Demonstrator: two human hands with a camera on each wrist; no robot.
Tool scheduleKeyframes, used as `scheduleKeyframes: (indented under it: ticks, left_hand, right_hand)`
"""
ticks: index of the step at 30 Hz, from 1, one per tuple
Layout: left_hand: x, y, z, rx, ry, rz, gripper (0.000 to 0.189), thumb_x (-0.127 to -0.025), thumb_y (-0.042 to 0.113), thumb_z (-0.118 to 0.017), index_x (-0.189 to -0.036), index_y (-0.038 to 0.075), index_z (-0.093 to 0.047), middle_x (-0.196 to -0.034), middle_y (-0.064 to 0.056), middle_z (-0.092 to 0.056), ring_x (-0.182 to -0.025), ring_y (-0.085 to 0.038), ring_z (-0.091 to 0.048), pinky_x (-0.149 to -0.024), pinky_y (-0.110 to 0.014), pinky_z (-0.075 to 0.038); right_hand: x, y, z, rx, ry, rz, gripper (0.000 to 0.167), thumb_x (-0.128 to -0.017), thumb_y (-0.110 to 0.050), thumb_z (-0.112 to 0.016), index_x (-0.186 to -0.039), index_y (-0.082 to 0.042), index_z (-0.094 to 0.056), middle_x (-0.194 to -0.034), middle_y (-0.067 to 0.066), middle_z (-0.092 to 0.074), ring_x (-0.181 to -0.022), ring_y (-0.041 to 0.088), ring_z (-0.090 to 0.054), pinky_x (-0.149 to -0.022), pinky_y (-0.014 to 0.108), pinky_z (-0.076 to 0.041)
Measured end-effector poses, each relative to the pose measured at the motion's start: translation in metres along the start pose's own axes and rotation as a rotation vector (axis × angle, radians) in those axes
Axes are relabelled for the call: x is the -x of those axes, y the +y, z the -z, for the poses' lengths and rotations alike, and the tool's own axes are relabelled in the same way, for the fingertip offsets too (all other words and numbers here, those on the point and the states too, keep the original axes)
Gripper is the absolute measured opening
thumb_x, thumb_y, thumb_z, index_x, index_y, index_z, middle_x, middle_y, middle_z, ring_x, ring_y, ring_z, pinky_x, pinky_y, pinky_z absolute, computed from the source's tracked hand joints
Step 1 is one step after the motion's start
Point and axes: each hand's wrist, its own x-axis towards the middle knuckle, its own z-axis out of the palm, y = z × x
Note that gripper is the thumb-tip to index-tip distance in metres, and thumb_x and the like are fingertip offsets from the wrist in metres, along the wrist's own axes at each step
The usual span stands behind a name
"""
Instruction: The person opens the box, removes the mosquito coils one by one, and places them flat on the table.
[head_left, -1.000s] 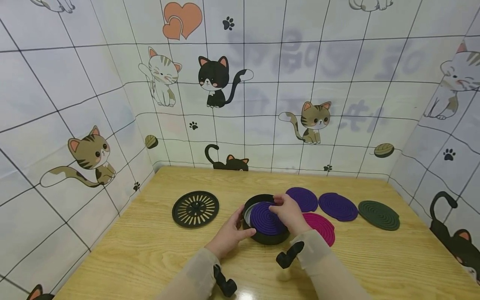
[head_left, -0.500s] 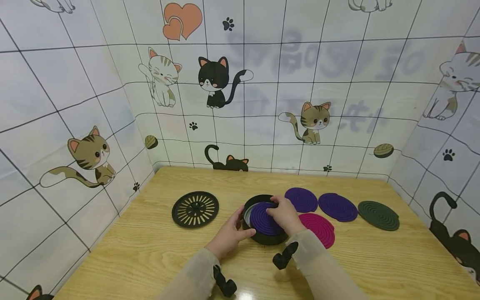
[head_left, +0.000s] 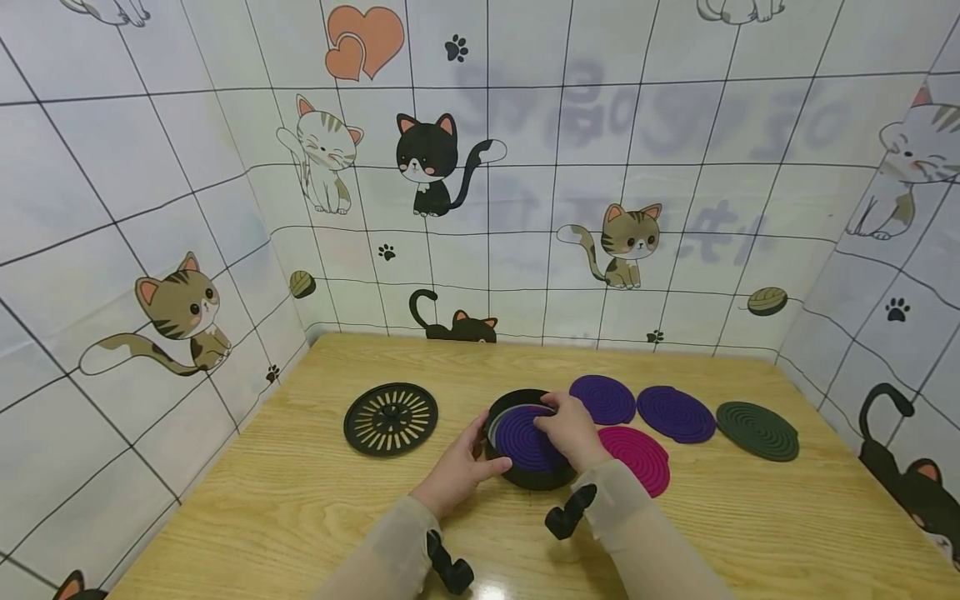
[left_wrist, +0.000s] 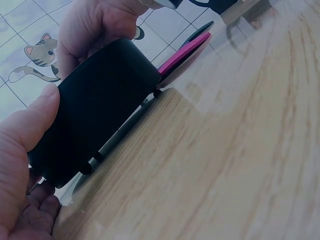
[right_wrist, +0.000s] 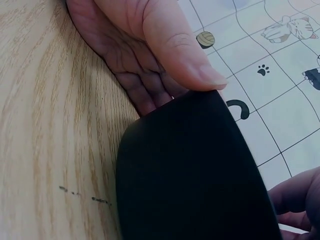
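In the head view a round black mosquito coil holder (head_left: 531,479) stands on the wooden table, a purple mosquito coil (head_left: 525,439) lying inside its wall. My left hand (head_left: 461,471) grips the holder's left side, thumb along the near wall. Over the right rim, my right hand (head_left: 573,429) pinches the edge of the purple coil; its fingertips are partly hidden. The left wrist view shows the holder's dark wall (left_wrist: 100,95) on small feet, with the left thumb against it. In the right wrist view the wall (right_wrist: 185,165) hides the coil.
A black slotted lid (head_left: 391,419) with a centre knob lies to the left. On the right are two more purple coils (head_left: 602,400), a pink coil (head_left: 636,460) and a dark green coil (head_left: 757,431). A cat-patterned wall (head_left: 525,275) stands behind the table.
The right hand has shifted slightly left with the purple coil. The coil has moved left and now sits lower and flatter in the holder. The left hand has stayed in place.
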Motion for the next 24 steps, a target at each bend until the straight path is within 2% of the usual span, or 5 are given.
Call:
scheduleKeyframes:
  ticks: [13,19,24]
  left_hand:
    - [-0.0009,-0.001,-0.0005,0.013,0.002,-0.001,0.094,-0.085,0.03,-0.075,-0.155,0.013,-0.015,-0.153,-0.019,-0.028,-0.14,-0.041,-0.024,-0.113,-0.053,-0.022]
    - [-0.0011,-0.0009,-0.0006,0.02,0.004,-0.01,0.094,-0.085,0.028,-0.076,-0.155,0.011,-0.015,-0.153,-0.019,-0.029,-0.14,-0.041,-0.024,-0.113,-0.053,-0.021]
    - [-0.0005,0.0002,-0.0004,0.026,0.007,-0.003,0.094,-0.085,0.028,-0.076,-0.155,0.012,-0.016,-0.153,-0.018,-0.029,-0.14,-0.04,-0.024,-0.113,-0.053,-0.021]
  right_hand:
    - [0.0019,0.0004,0.0005,-0.058,0.027,-0.006,0.04,-0.088,-0.004,-0.062,-0.128,0.003,-0.057,-0.129,0.023,-0.056,-0.12,0.037,-0.05,-0.101,0.053,-0.041]
    - [-0.0007,0.0043,-0.0002,-0.129,0.047,-0.026,0.04,-0.089,-0.005,-0.062,-0.129,0.001,-0.056,-0.129,0.021,-0.054,-0.12,0.035,-0.048,-0.101,0.053,-0.04]
    - [-0.0023,0.0061,-0.0011,-0.233,0.06,-0.027,0.041,-0.09,-0.003,-0.062,-0.13,0.001,-0.054,-0.129,0.022,-0.053,-0.119,0.033,-0.048,-0.1,0.05,-0.042]
